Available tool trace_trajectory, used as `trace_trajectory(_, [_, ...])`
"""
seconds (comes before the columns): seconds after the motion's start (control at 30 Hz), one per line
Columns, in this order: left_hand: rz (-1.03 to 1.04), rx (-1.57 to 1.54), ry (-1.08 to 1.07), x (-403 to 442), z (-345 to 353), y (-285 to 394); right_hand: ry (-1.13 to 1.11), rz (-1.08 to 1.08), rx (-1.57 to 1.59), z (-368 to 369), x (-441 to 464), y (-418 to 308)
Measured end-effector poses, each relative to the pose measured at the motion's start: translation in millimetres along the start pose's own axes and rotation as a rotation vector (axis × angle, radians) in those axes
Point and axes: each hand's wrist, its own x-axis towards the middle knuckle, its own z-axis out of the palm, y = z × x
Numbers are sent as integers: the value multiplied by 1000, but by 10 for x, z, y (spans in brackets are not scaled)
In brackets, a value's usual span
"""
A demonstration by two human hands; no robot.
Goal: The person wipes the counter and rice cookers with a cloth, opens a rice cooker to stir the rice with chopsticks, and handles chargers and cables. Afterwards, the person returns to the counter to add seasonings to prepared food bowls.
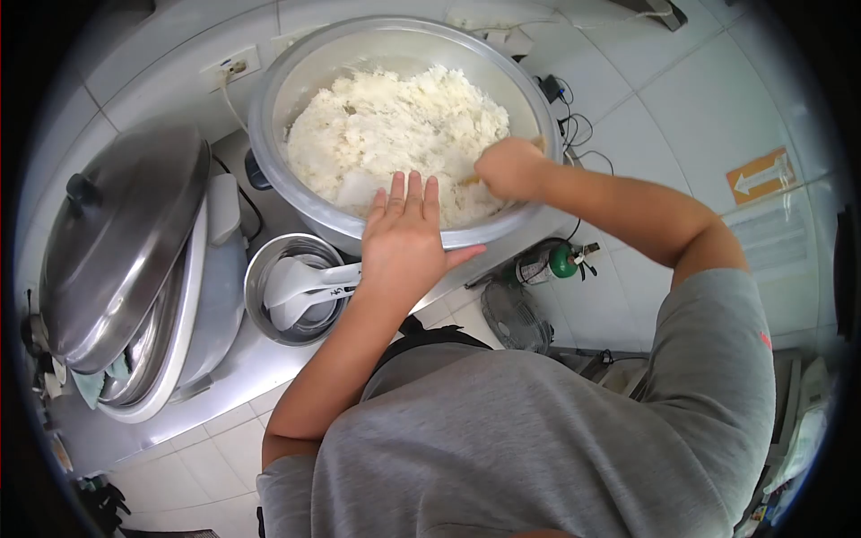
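A large metal pot (pixel 269 134) holds a heap of white cooked rice (pixel 404 125). My left hand (pixel 404 238) lies over the pot's near rim, fingers stretched out toward the rice, the thumb out to the right. A whitish flat patch shows in the rice just beyond its fingertips. At the right side of the pot, my right hand (pixel 511 169) is closed in a fist around a tan handle, of which only short parts show. The far end of that tool is hidden in the rice.
A metal bowl (pixel 256 287) with white ladles (pixel 296 285) stands on the steel counter (pixel 235 381) left of my left forearm. Farther left are a large metal lid (pixel 130 242) and a white tub (pixel 220 296). Cables and an outlet (pixel 235 68) are near the wall; a green-topped extinguisher (pixel 563 260) is below right.
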Motion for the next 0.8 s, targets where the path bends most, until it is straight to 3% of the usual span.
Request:
trace_trajectory(0.1, [-40,-28,-7,-15,-30,-11,-17,-58,-22,-92,-33,67])
trace_trajectory(0.17, [-47,-49,-40,-12,-50,-23,117,-49,-35,-145,134,434])
trace_trajectory(0.3, [-39,-31,-69,-12,-52,-21,112,265,-301,-343,751,1161])
trace_trajectory(0.47, [-54,21,-50,23,-57,-24,30,160,-361,-52,1218,1097])
trace_trajectory(0.6, [-58,-8,-53,-7,-61,-9,-18,91,-171,175,787,708])
trace_trajectory(0.73, [-66,-33,-65,-4,-71,-18,-167,-41,-50,-322,229,521])
trace_trajectory(0.8, [-56,-33,-75,6,-74,-26,-61,14,-15,-461,402,770])
